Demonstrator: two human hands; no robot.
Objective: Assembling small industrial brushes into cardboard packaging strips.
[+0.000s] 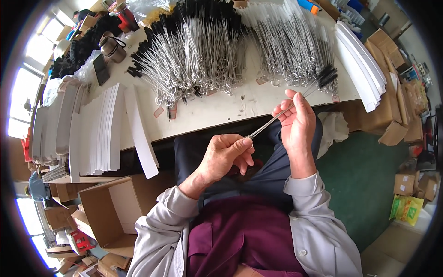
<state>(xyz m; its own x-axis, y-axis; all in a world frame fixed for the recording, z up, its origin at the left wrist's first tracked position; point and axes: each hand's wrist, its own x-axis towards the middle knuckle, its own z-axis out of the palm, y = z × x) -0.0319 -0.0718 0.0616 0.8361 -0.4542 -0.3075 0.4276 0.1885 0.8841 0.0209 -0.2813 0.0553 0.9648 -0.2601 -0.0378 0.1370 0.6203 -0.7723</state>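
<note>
Twisted steel wire with a black bristle tip: long thin bottle brush point(290, 105) held slantwise above the lap, between body and front edge of the pale counter point(217, 111). Left hand point(227, 154) closed in a pinch grip on the looped lower end of the wire, thumb against forefinger. Right hand point(297, 121) closed around the upper stem, fingertips just below the bristle head, which projects up and to the right over the counter edge.

On the counter, beyond the hands: large heap of identical black-tipped wire brushes point(191, 53), loops toward the body; second heap of white-tipped wire brushes point(290, 44) to its right; fanned stacks of white card strips point(99, 131) at the left and a further stack of curved white card strips point(362, 64) at the right. Open brown cardboard carton point(108, 207) on the floor at lower left.

For good handling, as judged here: both pinches kept light but firm, one at each end, so the thin stem stays straight rather than bowed; fingers kept off the bristles to avoid flattening them; stem turned between the fingertips for inspection of twist and loop; elbows close to the body for steadiness.
</note>
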